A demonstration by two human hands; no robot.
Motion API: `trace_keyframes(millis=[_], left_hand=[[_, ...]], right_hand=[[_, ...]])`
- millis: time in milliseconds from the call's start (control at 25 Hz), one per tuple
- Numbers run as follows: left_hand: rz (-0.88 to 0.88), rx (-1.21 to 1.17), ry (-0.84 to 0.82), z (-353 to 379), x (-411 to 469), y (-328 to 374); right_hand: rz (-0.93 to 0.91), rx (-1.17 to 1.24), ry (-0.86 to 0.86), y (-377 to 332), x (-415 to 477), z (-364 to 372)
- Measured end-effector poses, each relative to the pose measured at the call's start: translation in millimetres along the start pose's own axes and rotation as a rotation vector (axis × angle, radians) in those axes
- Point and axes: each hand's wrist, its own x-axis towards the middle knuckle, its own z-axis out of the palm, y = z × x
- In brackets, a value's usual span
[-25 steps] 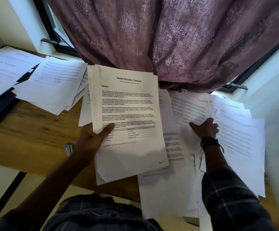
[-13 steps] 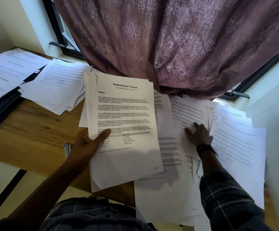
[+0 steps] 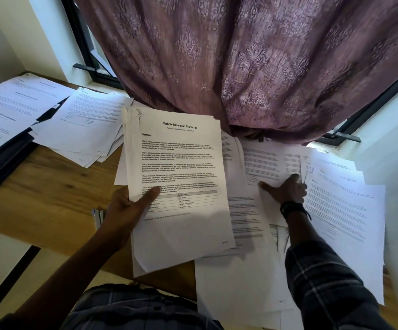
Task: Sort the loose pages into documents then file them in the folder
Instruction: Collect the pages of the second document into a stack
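My left hand grips a stack of white pages by its left edge, thumb on top; the top sheet reads "Sample Education Transcript". The stack is raised above the wooden table. My right hand rests with spread fingers on loose printed pages scattered over the right half of the table, its thumb at the edge of one sheet. A dark folder lies open at the far left with pages on it.
Another pile of pages lies between the folder and the held stack. A purple curtain hangs over the table's far edge and a window frame behind. More sheets overhang the table's right and near edges.
My right hand slid left and nearer across the loose pages, fingers now spread on a sheet. The held stack stays in my left hand, shifted slightly left.
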Motion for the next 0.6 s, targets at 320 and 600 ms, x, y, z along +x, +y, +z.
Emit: trace_keyframes(millis=[320,600], left_hand=[[0.005,0.0,0.013,-1,5,0],[-0.069,-0.064,-0.006,5,11,5]], right_hand=[[-0.199,0.221,0.187,2,9,-21],[-0.424,0.429,0.617,29,-21,-53]])
